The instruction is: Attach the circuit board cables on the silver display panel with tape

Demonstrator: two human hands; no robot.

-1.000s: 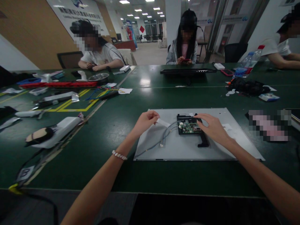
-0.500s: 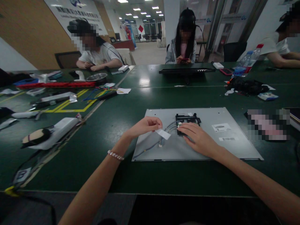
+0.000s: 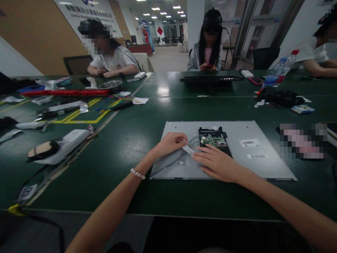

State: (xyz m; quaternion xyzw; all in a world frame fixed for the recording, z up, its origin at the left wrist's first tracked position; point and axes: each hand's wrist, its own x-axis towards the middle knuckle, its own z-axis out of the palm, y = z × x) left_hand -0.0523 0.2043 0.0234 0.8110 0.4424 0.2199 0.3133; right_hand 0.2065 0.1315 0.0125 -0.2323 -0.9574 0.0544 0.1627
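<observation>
A flat grey panel [image 3: 252, 165] lies on the green table. Near its middle sits a black frame with a green circuit board [image 3: 214, 141], and grey cables [image 3: 168, 165] run from it to the left. My left hand [image 3: 173, 142], with a beaded bracelet on the wrist, pinches a strip of whitish tape [image 3: 188, 149] above the cables. My right hand [image 3: 219, 163] is palm down with fingers spread, just below the board, its fingertips at the strip's lower right end. Whether they touch the strip is unclear.
A white power strip-like object [image 3: 71, 140] and black cables lie at the left. Beyond are a dark monitor-like panel [image 3: 210, 79], bottles [image 3: 283, 70] and black clutter [image 3: 279, 97]. Three people sit across the table.
My right hand has slid left and down off the board, uncovering it, and now reaches the strip. My left hand has moved slightly right with the strip. The view has shifted a little.
</observation>
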